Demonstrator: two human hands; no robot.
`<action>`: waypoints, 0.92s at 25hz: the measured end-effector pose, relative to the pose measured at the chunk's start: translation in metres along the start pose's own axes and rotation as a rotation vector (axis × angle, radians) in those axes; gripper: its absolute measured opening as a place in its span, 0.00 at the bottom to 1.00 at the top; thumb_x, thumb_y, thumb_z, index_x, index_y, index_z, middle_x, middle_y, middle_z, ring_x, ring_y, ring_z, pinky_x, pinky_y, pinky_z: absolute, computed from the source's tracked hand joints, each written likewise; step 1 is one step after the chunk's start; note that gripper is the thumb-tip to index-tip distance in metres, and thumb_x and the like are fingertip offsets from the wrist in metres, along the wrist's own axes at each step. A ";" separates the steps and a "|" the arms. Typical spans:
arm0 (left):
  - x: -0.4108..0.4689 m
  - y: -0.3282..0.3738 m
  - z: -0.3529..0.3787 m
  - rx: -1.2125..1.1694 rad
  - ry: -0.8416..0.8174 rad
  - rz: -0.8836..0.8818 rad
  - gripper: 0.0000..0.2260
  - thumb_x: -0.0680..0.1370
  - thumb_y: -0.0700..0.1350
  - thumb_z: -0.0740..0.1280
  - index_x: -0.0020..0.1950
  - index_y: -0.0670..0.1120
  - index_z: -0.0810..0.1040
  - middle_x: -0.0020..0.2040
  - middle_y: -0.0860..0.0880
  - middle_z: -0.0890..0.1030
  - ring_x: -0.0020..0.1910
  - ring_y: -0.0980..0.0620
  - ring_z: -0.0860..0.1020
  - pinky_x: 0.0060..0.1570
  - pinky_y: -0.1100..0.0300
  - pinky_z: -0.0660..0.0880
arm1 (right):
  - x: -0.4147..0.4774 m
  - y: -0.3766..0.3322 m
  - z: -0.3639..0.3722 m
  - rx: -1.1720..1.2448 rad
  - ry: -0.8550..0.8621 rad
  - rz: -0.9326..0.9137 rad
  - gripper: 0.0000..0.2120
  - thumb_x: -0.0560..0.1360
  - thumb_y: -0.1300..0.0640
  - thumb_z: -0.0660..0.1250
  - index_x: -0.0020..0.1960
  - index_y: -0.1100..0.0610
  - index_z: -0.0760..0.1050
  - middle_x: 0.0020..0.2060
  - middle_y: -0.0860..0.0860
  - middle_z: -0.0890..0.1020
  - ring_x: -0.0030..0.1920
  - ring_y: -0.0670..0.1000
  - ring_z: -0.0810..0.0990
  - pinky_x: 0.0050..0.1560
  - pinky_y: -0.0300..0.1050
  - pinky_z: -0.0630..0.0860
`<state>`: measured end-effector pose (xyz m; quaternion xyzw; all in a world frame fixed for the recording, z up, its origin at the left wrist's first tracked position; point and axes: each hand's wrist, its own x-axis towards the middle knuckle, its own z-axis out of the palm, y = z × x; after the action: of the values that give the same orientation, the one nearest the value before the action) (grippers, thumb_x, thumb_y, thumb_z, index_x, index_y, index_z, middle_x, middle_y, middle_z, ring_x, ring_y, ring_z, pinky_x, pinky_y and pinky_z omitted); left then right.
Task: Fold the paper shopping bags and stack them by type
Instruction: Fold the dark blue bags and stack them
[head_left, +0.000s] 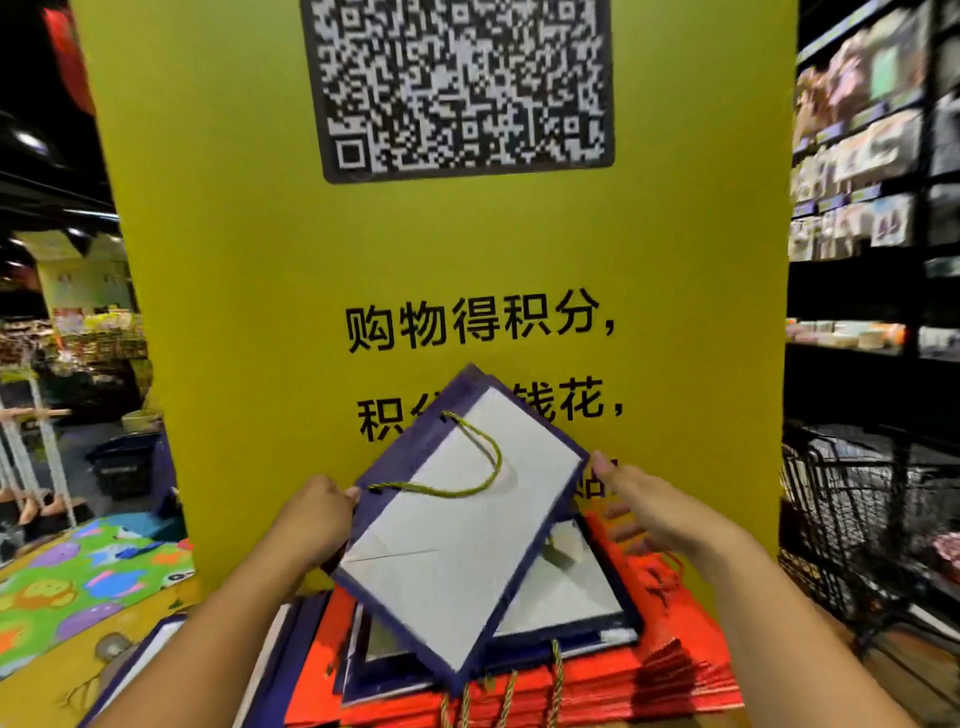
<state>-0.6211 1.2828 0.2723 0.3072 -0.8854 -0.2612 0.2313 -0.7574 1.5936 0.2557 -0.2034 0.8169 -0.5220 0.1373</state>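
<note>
Grip of the left hand (311, 514) on the tilted navy-edged bag (457, 525); right hand (649, 504) open-fingered, thumb perhaps against it.

I read a tall yellow sign (218, 322) ahead. A QR code (467, 88) sits at its top, with "购物得积分," below. Next comes "积…钱花,", its middle covered by a purple-edged paper bag (457, 551). The shelf labels (860, 117) far right are too blurred to read.

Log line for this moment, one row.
left hand: grips flattened purple-trimmed bag | right hand: open, at its right edge | below: purple-trimmed stack on red bags
</note>
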 end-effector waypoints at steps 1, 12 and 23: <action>-0.007 -0.007 0.001 -0.102 -0.018 -0.031 0.14 0.82 0.48 0.62 0.44 0.38 0.73 0.51 0.31 0.80 0.53 0.35 0.78 0.49 0.47 0.72 | -0.011 0.001 0.008 0.148 -0.054 0.032 0.33 0.74 0.31 0.63 0.69 0.53 0.67 0.53 0.57 0.80 0.55 0.62 0.82 0.49 0.50 0.79; -0.104 -0.021 0.014 -1.280 -0.303 -0.155 0.19 0.75 0.43 0.73 0.61 0.50 0.69 0.51 0.41 0.83 0.41 0.42 0.82 0.44 0.45 0.79 | -0.023 -0.017 0.016 0.202 -0.188 -0.101 0.31 0.78 0.72 0.64 0.70 0.41 0.71 0.56 0.42 0.84 0.56 0.53 0.84 0.59 0.55 0.79; -0.035 -0.057 0.025 -0.707 -0.265 -0.200 0.10 0.80 0.33 0.64 0.58 0.45 0.73 0.32 0.42 0.80 0.23 0.50 0.73 0.24 0.63 0.68 | 0.043 -0.061 0.052 -0.970 0.329 -0.301 0.23 0.77 0.54 0.70 0.70 0.41 0.72 0.67 0.51 0.75 0.67 0.55 0.71 0.66 0.55 0.70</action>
<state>-0.5870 1.2759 0.2101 0.2570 -0.7286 -0.6089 0.1797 -0.7605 1.5090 0.2893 -0.2737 0.9370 -0.1233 -0.1788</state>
